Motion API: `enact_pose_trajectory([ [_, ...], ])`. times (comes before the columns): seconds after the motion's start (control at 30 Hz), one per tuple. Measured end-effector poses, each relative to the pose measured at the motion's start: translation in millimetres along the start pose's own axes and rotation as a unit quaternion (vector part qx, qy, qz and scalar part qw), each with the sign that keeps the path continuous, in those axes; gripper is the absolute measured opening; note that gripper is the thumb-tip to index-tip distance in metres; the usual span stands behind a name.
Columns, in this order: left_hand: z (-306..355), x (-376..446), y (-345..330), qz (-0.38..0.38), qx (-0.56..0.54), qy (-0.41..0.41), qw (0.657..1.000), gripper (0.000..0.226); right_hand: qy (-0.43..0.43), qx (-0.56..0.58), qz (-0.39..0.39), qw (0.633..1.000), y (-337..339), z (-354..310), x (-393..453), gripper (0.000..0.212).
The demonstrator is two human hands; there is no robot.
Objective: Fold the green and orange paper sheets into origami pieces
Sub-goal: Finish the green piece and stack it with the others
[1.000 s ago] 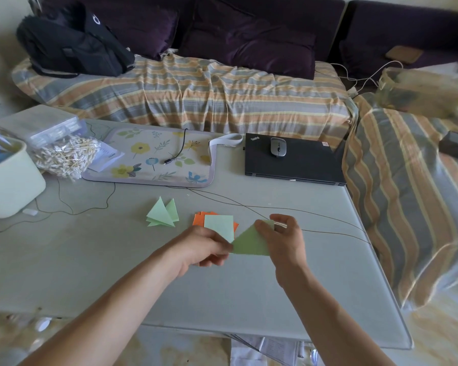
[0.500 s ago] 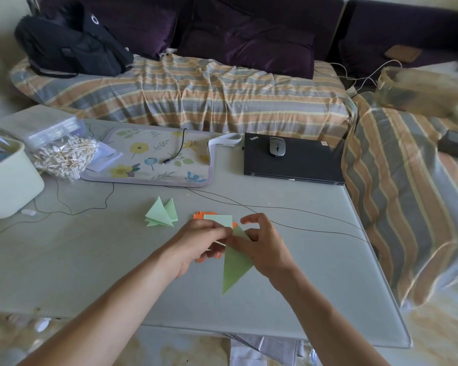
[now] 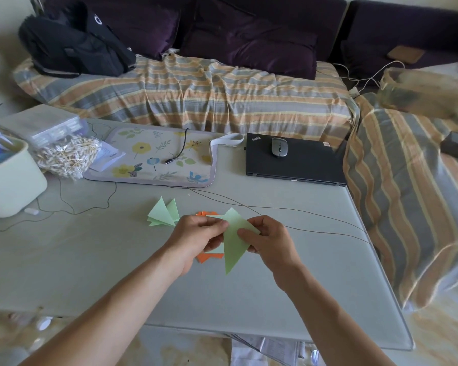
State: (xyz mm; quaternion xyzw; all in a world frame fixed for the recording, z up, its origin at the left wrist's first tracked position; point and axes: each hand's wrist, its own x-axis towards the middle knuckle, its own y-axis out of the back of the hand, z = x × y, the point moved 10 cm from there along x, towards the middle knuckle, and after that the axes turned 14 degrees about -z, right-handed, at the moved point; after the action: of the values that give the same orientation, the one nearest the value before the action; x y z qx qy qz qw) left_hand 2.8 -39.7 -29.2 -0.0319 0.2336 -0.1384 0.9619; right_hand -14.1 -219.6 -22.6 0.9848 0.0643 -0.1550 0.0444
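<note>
A green paper folded into a long triangle [image 3: 233, 241] hangs above the grey table [image 3: 90, 260], its sharp tip pointing down toward me. My left hand [image 3: 196, 233] pinches its upper left edge. My right hand [image 3: 270, 239] pinches its right side, thumb on the front face. Under the hands lie orange sheets [image 3: 209, 257] with a pale green square partly hidden on top. A finished green folded piece [image 3: 163, 213] stands on the table to the left of my hands.
A floral mat [image 3: 159, 157] with a cable lies at the back of the table, and a closed black laptop [image 3: 294, 162] carries a mouse. A white tub [image 3: 8, 180] and a bag of cotton swabs [image 3: 66, 157] sit at left. Thin wires [image 3: 302, 215] cross the table.
The green triangle turned from pointing sideways to pointing down, then rose slightly. Both hands came together over the orange sheets and regripped it.
</note>
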Motion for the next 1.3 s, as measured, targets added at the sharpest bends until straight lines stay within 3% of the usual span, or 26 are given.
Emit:
enact_pose_trajectory([
  [0.4, -2.0, -3.2, -2.1, 0.008, -0.149, 0.03, 0.988, 0.006, 0.02, 0.064, -0.029, 0.997, -7.7, -4.1, -2.0, 0.016],
  [0.63, 0.1, -2.5, -0.7, 0.009, -0.176, 0.017, 0.984, 0.012, 0.049, 0.078, -0.059, 0.994, -15.6, -14.9, -5.5, 0.025],
  [0.8, -2.0, -1.3, -0.9, 0.013, -0.188, 0.02, 0.982, 0.012, 0.057, 0.045, -0.029, 0.997, -11.6, -20.0, -7.5, 0.033],
  [0.87, -4.2, -1.4, -2.8, 0.007, -0.214, 0.03, 0.976, 0.029, 0.058, 0.035, -0.013, 0.998, -8.5, -20.4, -8.1, 0.035],
  [0.97, -4.5, -0.5, -7.4, -0.023, -0.179, 0.041, 0.983, 0.042, 0.057, 0.029, -0.002, 0.998, -5.0, -20.8, -9.0, 0.034],
  [1.13, 0.2, -2.9, -1.7, 0.014, -0.141, -0.004, 0.99, 0.013, 0.047, -0.015, -0.002, 0.999, -6.9, -19.6, -8.9, 0.04],
  [1.3, 4.3, -3.1, 6.8, 0.042, -0.101, -0.026, 0.994, 0.016, 0.036, 0.062, -0.036, 0.997, -14.5, -18.3, -9.5, 0.045],
])
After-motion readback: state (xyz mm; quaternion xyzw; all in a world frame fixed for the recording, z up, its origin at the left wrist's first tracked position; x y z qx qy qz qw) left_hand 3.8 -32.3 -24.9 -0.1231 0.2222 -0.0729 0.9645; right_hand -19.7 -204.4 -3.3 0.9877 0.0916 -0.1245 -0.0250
